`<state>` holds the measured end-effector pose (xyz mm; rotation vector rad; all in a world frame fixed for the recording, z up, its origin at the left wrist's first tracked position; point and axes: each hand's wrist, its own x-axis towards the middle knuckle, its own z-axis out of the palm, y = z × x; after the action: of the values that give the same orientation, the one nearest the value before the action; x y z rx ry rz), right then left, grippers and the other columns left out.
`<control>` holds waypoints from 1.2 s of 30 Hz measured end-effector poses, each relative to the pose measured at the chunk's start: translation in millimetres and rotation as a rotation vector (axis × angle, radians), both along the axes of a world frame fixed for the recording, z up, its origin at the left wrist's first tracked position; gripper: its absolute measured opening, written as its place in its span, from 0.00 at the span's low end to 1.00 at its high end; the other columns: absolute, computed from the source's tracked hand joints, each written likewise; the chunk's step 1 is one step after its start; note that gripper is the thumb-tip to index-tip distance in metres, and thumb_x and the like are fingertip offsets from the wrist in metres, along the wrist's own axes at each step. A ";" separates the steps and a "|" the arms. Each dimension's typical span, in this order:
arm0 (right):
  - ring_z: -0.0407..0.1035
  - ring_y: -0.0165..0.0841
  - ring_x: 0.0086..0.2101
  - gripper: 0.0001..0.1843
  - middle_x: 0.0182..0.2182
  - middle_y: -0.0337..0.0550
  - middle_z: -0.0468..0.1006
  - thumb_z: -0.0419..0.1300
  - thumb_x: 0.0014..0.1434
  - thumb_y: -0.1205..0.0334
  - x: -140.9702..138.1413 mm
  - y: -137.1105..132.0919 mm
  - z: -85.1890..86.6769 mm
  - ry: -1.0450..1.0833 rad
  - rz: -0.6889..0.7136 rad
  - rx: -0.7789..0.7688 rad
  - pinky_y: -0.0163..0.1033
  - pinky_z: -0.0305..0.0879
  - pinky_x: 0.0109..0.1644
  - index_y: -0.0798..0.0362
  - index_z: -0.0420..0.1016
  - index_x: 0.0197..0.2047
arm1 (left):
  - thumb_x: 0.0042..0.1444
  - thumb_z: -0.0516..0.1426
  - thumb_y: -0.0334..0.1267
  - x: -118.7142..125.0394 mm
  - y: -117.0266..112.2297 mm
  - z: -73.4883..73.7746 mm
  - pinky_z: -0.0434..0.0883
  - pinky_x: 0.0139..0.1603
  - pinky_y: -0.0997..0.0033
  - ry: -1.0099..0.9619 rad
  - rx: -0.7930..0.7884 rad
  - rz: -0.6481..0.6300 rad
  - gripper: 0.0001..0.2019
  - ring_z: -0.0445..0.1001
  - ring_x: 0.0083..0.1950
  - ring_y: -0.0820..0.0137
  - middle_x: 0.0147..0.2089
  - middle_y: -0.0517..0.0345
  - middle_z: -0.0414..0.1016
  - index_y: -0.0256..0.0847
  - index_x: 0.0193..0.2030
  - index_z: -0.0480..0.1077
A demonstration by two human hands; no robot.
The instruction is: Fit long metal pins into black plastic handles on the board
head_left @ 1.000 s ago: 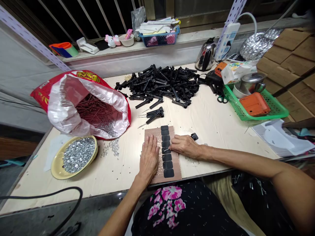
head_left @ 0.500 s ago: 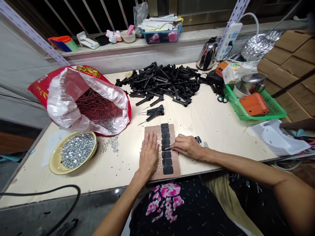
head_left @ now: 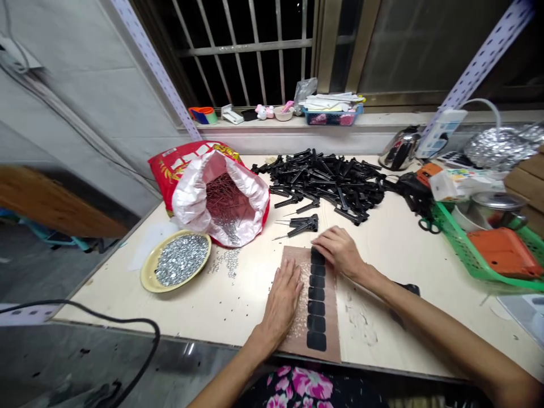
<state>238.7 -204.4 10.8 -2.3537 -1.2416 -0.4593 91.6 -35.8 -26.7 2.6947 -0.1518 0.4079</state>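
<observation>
My left hand (head_left: 281, 297) lies flat with fingers stretched out on the left part of a brown board (head_left: 334, 334). Down the board runs a column of black rounded pads (head_left: 316, 323), with small pale specks beside them. Over the far end of that column is my right hand (head_left: 340, 252), its thumb and fingers pinched together at the topmost pad; whatever sits between the fingertips is too small to make out. Just beyond the board lie several black plastic pieces with thin metal pins (head_left: 304, 225), pointing left.
A heap of black plastic parts (head_left: 327, 175) covers the back. On the left are a red sack (head_left: 212, 192) of thin rods and a yellow bowl (head_left: 148, 272) of small metal pieces. Scissors (head_left: 429, 225) and a green basket (head_left: 463, 255) stand right; a kettle (head_left: 399, 148) is behind.
My right hand has moved from the middle pads to the far end of the column. My left hand stays flat on the board. The camera view has turned left and up.
</observation>
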 end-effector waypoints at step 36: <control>0.66 0.31 0.35 0.10 0.34 0.43 0.72 0.53 0.64 0.64 -64.2 95.1 20.5 0.260 0.229 0.139 0.36 0.61 0.37 0.52 0.75 0.44 | 0.43 0.67 0.33 -9.4 77.1 55.3 0.72 0.28 0.81 0.225 -2.052 0.473 0.11 0.70 0.27 0.80 0.29 0.61 0.72 0.35 0.33 0.71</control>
<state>174.5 -109.3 31.2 -2.0482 -1.2898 -0.1530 82.3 41.3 28.6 0.6736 0.6304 0.1405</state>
